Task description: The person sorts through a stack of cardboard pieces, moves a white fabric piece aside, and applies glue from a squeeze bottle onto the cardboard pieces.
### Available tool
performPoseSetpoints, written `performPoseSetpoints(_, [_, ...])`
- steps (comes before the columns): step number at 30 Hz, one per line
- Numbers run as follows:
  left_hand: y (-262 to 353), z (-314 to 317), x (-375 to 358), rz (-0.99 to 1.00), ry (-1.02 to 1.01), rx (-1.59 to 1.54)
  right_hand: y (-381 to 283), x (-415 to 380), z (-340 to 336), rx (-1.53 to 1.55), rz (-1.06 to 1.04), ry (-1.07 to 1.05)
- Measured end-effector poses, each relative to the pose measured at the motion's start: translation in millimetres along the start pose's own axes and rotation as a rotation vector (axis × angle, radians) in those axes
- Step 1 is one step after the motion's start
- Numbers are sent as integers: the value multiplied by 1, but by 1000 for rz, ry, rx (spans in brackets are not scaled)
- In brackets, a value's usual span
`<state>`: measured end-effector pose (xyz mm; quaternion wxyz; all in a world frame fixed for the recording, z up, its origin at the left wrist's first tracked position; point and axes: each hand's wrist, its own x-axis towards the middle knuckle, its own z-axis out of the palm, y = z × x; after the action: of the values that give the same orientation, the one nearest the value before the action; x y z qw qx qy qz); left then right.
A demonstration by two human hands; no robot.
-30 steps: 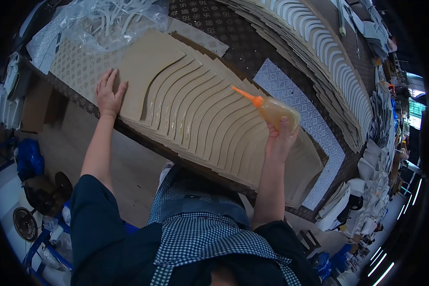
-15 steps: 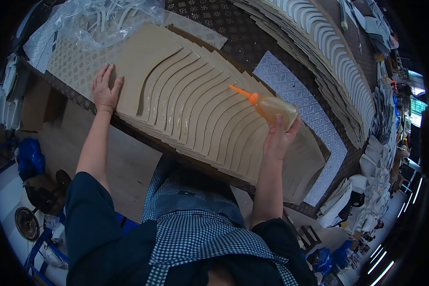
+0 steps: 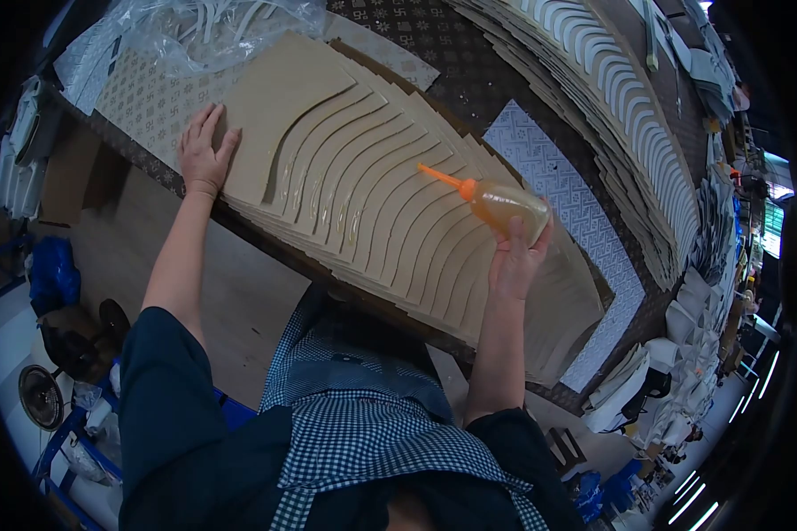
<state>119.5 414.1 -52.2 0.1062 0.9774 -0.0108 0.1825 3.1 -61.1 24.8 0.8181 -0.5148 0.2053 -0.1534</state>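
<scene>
A fanned stack of tan, curved cardboard pieces [image 3: 398, 232] lies across the bench, each overlapping the one beside it. Glossy wet lines run along several of the curved edges on its left half. My left hand [image 3: 205, 152] rests flat with fingers spread at the left border of the stack, by the large outermost piece [image 3: 274, 84]. In my right hand [image 3: 521, 257] is a clear glue bottle [image 3: 509, 209] with yellowish liquid inside, held tilted on its side. Its orange nozzle [image 3: 438, 175] points left, the tip right over the edge of a piece near the stack's middle.
Beyond the stack, a patterned white sheet [image 3: 562, 177] lies on the dark bench cover [image 3: 456, 84]. A second long stack [image 3: 607, 115] with white curved strips runs along the far right. Clear plastic wrap [image 3: 212, 35] sits at the back left. A cardboard box [image 3: 73, 168] stands below left.
The view has shifted slightly, so the stack appears farther right. The nozzle tip has moved leftward and down along the cardboard edges. My left hand stays at the stack's left border.
</scene>
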Motion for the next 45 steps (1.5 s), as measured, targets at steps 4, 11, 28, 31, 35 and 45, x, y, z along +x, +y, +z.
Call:
performPoseSetpoints(4, [4,-4,0,-4,-6,9,4,-3,2,2,26,-34])
performPoseSetpoints(11, [5,-4,0,-6,-12,16,6,-6,3,-25,92,-95])
performPoseSetpoints(28, [0,1,-1,-1,7,23,2,-16,6,-47,219,-211])
performPoseSetpoints(31, [0,1,-1,-4,5,22,-1,-20,8,-60,223,-229])
performPoseSetpoints(35, [0,0,0,-3,6,14,-5,-26,9,-65,254,-251])
performPoseSetpoints(45, [2,-1,0,-10,3,6,-4,-34,-4,-104,264,-293])
